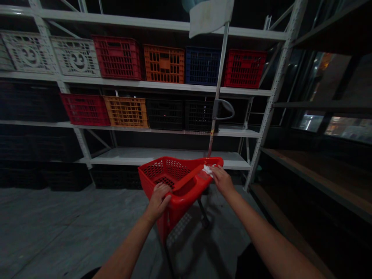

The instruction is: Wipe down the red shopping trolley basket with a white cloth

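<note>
A red plastic shopping basket (pixel 174 176) on a wheeled stand sits low in front of me, tilted toward the left. My left hand (pixel 158 199) grips its near rim with the fingers curled over the edge. At the far right corner of the rim, my right hand (pixel 221 179) is closed on a crumpled white cloth (pixel 208 169) and presses it against the plastic. A metal pole (pixel 216 97) with a grey loop handle rises just behind the basket.
White metal shelving (pixel 162 86) ahead carries red, orange, blue, black and white crates (pixel 164 64) on two levels. The lowest shelf board (pixel 162 155) holds nothing. Dark wooden shelves (pixel 316 170) run along the right. The grey concrete floor (pixel 58 224) opens to the left.
</note>
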{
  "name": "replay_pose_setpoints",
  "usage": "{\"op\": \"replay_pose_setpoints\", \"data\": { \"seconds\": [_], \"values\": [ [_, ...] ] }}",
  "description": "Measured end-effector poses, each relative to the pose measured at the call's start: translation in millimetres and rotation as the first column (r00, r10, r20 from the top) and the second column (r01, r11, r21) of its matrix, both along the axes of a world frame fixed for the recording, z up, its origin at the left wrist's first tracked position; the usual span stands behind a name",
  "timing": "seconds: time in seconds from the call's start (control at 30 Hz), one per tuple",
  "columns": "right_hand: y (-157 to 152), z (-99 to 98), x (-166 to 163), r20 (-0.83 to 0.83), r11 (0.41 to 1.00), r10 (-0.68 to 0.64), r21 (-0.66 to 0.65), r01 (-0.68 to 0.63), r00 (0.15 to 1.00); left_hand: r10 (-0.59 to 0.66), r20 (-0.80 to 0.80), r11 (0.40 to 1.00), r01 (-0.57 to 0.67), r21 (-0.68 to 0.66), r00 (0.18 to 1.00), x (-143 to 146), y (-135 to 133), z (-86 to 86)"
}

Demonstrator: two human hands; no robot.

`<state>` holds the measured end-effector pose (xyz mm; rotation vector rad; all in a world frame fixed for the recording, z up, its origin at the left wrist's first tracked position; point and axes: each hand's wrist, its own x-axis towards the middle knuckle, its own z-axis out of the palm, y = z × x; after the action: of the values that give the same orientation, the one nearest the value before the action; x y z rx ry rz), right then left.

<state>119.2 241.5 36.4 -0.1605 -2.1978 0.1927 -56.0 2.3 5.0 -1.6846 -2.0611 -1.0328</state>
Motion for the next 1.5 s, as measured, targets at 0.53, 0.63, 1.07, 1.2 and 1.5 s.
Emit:
{"op": "replay_pose_setpoints", "data": {
  "seconds": [0.53, 0.63, 1.07, 1.2, 1.5],
  "values": [
    [5.6, 42.4, -28.7, 0.396, 0.998, 0.024, -0.064, 0.002, 0.918, 0.309, -0.298, 0.940, -0.337, -0.047, 0.903, 87.8, 16.9, 37.8],
    [14.1, 49.6, -39.2, 0.432, 0.991, -0.095, -0.049, 0.128, 0.897, 0.311, -0.360, 0.944, -0.329, 0.012, 0.879, 79.4, 20.2, 32.3],
    [-5.3, 74.9, -62.3, 0.707, 0.997, 0.077, -0.075, -0.033, 0.704, 0.299, -0.457, 0.952, -0.232, 0.199, 0.838, 55.4, 4.4, 24.1],
    [1.3, 80.0, -72.5, 0.741, 0.995, -0.029, -0.040, 0.086, 0.671, 0.300, -0.436, 0.953, -0.241, 0.186, 0.849, 49.6, -1.4, 27.7],
    [-88.2, 44.1, -57.6, 0.484, 0.963, 0.205, 0.054, -0.263, 0.851, 0.343, -0.419, 0.937, -0.337, 0.092, 0.841, 28.5, -7.3, 28.1]
  ]
}}
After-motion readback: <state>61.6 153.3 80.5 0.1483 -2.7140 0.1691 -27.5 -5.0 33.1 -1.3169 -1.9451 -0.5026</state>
